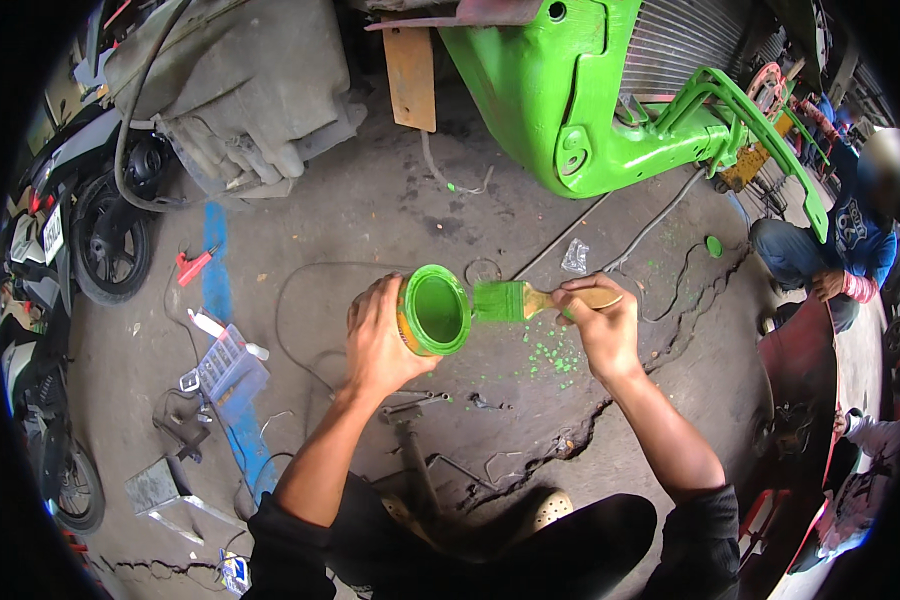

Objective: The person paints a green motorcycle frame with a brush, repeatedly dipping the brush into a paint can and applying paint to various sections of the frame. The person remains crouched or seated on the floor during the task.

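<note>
My left hand point(378, 340) is wrapped around a small paint can point(437, 309), tilted so its green inside and paint-smeared rim show. In my right hand point(605, 325) is a paintbrush point(555, 299), gripped by its wooden handle. Green paint coats the bristles and the ferrule, and the bristle tips lie right beside the can's rim; whether they touch it I cannot tell. Beyond my hands stands a large bright green metal vehicle part point(530, 100), its paint looking glossy.
Green drips point(552, 358) dot the cracked concrete floor. Wrenches point(415, 402) lie near my feet, and a plastic organizer box point(232, 372) is at the left. Motorcycles point(110, 240) stand at the far left. Another person point(850, 230) squats at the right beside a dark red panel point(800, 365).
</note>
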`<state>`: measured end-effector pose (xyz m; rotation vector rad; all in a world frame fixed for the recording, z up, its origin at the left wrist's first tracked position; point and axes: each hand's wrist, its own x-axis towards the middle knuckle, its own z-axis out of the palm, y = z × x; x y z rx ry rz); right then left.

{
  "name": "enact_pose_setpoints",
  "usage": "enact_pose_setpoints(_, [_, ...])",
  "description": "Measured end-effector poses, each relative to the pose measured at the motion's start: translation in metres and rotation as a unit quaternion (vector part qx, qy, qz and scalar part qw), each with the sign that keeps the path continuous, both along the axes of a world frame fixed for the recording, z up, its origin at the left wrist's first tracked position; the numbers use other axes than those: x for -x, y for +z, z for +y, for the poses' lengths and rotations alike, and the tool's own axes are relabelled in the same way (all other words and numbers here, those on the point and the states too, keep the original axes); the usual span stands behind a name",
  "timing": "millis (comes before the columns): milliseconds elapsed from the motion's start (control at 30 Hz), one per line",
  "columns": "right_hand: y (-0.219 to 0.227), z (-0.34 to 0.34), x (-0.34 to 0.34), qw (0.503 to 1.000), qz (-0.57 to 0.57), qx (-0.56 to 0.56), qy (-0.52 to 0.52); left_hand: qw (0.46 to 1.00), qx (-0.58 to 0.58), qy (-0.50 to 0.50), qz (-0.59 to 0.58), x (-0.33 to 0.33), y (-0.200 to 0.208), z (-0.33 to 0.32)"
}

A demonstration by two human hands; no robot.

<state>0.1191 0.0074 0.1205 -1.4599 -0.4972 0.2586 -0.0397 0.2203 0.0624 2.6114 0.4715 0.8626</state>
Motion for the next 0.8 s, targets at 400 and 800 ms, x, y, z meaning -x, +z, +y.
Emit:
enact_pose_setpoints(400, [-0.021, -0.026, -0.011, 0.926, -0.276, 0.121, 0.229, 0.994, 0.094, -0.019, 0.055, -0.002, 0.003, -0.007])
enact_pose_setpoints(800, [-0.060, -0.077, -0.045, 0.938, 0.301, -0.165, 0.055, 0.991, 0.098, -0.027, 0.084, -0.004, -0.006, -0.012])
